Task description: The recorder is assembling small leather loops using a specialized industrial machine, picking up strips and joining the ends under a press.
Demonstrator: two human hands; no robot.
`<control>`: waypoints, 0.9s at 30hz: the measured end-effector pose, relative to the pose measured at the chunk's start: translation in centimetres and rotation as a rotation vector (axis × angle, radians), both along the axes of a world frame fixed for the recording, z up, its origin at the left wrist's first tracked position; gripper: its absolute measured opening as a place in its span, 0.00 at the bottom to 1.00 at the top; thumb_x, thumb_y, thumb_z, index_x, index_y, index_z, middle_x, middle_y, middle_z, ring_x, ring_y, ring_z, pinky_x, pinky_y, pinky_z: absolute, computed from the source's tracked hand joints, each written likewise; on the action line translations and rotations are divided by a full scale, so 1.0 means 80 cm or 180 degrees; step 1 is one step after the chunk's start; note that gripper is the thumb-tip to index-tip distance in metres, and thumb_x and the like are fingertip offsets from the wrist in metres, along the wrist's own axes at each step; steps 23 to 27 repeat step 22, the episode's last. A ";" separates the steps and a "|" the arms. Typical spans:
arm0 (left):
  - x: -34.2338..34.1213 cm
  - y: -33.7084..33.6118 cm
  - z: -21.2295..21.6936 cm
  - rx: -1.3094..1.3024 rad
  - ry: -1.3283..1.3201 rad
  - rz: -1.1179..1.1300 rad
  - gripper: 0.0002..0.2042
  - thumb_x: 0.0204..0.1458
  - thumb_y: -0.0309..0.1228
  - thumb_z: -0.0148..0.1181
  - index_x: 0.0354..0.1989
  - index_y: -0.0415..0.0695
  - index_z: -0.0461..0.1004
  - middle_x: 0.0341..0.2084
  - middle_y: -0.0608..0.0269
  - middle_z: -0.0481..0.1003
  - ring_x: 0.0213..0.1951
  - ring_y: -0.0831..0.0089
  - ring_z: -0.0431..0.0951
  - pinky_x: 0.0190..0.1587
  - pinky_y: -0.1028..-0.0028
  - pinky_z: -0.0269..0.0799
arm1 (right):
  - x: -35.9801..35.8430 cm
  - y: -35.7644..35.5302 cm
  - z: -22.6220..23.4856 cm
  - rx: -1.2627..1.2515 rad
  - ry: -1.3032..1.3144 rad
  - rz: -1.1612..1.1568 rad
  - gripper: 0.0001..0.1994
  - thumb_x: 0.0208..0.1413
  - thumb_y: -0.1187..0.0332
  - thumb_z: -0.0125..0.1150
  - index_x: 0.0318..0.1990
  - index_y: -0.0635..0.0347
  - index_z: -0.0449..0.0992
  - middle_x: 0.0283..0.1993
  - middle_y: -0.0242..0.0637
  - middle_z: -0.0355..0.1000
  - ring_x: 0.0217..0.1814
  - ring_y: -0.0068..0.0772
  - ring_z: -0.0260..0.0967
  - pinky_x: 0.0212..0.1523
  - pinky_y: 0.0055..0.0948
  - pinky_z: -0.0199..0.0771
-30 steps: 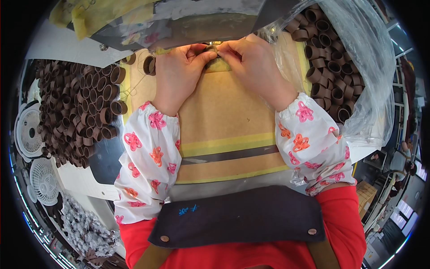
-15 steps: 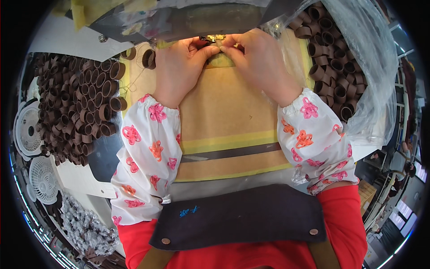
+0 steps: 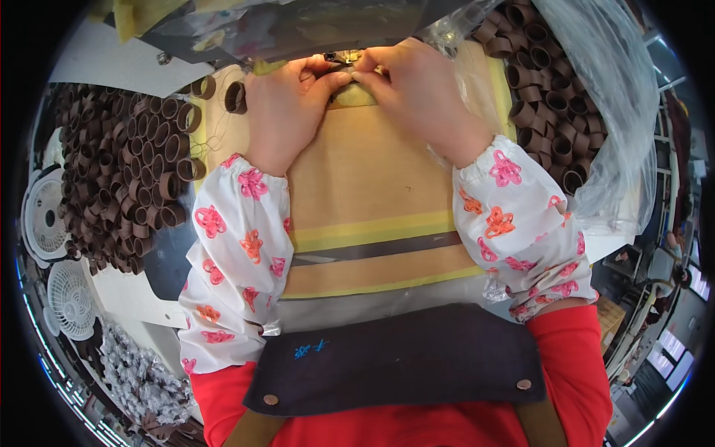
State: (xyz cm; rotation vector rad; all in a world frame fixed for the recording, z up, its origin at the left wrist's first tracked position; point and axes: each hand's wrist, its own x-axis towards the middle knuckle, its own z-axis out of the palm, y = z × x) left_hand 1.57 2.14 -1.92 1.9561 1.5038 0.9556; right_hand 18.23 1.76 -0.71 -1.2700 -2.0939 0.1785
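Under the dark sewing machine head [image 3: 279, 30], both my hands meet beside the lit metal presser foot [image 3: 344, 56]. My left hand [image 3: 287, 112] is closed, its thumb and index finger pinched together just left of the foot. Close by on the right, my right hand [image 3: 421, 93] is also pinched, with its thumb tip nearly touching the left thumb. Something small and dark shows at the fingertips, but the fingers cover most of it. Beneath my wrists lies a tan work surface [image 3: 357, 164] edged with yellow tape.
Brown ring-shaped loops [image 3: 126, 179] are heaped on the left, and more loops [image 3: 555, 97] lie on the right beside clear plastic sheeting [image 3: 611, 112]. A single loop [image 3: 235, 97] sits near my left wrist among loose threads. White fan-like grilles [image 3: 72, 298] stand at far left.
The whole view has shifted slightly, so hands and table appear a little higher and further left. Both hands stay pinched at the presser foot, with only small finger movement.
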 end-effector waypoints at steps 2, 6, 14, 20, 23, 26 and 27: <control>0.001 0.000 0.001 0.0018 0.0074 -0.0015 0.12 0.42 0.37 0.63 0.26 0.39 0.76 0.08 0.69 0.65 0.13 0.77 0.63 0.21 0.75 0.57 | 0.001 -0.001 -0.001 0.0014 -0.0021 -0.0042 0.05 0.42 0.69 0.58 0.21 0.59 0.71 0.23 0.36 0.69 0.29 0.40 0.68 0.28 0.38 0.66; 0.009 0.000 0.003 0.0185 0.0096 0.0006 0.14 0.40 0.40 0.63 0.24 0.40 0.76 0.10 0.65 0.68 0.13 0.70 0.67 0.24 0.72 0.59 | 0.007 -0.005 0.000 -0.0093 0.0147 -0.0096 0.05 0.42 0.69 0.57 0.22 0.58 0.71 0.23 0.36 0.68 0.29 0.40 0.68 0.29 0.37 0.67; 0.009 0.003 0.016 0.0000 0.0540 -0.0125 0.15 0.41 0.41 0.63 0.26 0.39 0.75 0.09 0.66 0.66 0.14 0.70 0.67 0.23 0.71 0.59 | 0.014 0.001 -0.013 -0.0077 0.0508 0.0203 0.04 0.43 0.69 0.57 0.24 0.59 0.70 0.26 0.38 0.68 0.29 0.42 0.68 0.31 0.38 0.67; -0.022 -0.030 0.020 -0.0396 0.0554 -0.1021 0.14 0.39 0.42 0.66 0.26 0.45 0.73 0.10 0.74 0.61 0.17 0.80 0.63 0.51 0.67 0.52 | 0.017 -0.045 0.006 -0.0887 0.0578 0.0627 0.05 0.44 0.70 0.58 0.26 0.60 0.70 0.28 0.41 0.68 0.32 0.42 0.68 0.31 0.36 0.67; -0.017 -0.032 0.024 -0.0407 0.0463 -0.1161 0.14 0.40 0.42 0.66 0.27 0.46 0.73 0.11 0.74 0.63 0.18 0.77 0.64 0.49 0.69 0.55 | 0.020 -0.059 0.017 -0.1168 0.0858 0.0528 0.04 0.46 0.71 0.58 0.27 0.61 0.71 0.31 0.40 0.69 0.31 0.36 0.69 0.29 0.33 0.66; -0.017 -0.032 0.024 -0.0407 0.0463 -0.1161 0.14 0.40 0.42 0.66 0.27 0.46 0.73 0.11 0.74 0.63 0.18 0.77 0.64 0.49 0.69 0.55 | 0.020 -0.059 0.017 -0.1168 0.0858 0.0528 0.04 0.46 0.71 0.58 0.27 0.61 0.71 0.31 0.40 0.69 0.31 0.36 0.69 0.29 0.33 0.66; -0.017 -0.032 0.024 -0.0407 0.0463 -0.1161 0.14 0.40 0.42 0.66 0.27 0.46 0.73 0.11 0.74 0.63 0.18 0.77 0.64 0.49 0.69 0.55 | 0.020 -0.059 0.017 -0.1168 0.0858 0.0528 0.04 0.46 0.71 0.58 0.27 0.61 0.71 0.31 0.40 0.69 0.31 0.36 0.69 0.29 0.33 0.66</control>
